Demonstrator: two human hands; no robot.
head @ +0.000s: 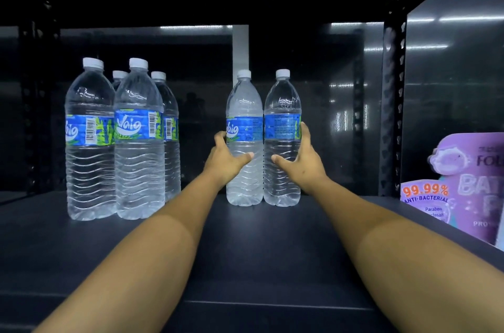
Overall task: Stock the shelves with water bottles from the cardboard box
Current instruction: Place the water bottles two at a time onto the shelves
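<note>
Six water bottles are standing on the shelf (245,251): a group of four (139,141) at the left, two in front and two behind, and a pair (263,169) near the middle, standing side by side. Two hands are showing, and one purple package (469,185) is sitting at the right edge.

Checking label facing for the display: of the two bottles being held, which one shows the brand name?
The bottle in the left hand, the left bottle of the pair: part of its white logo shows. The right bottle, gripped by the right hand, shows only fine print.
</note>
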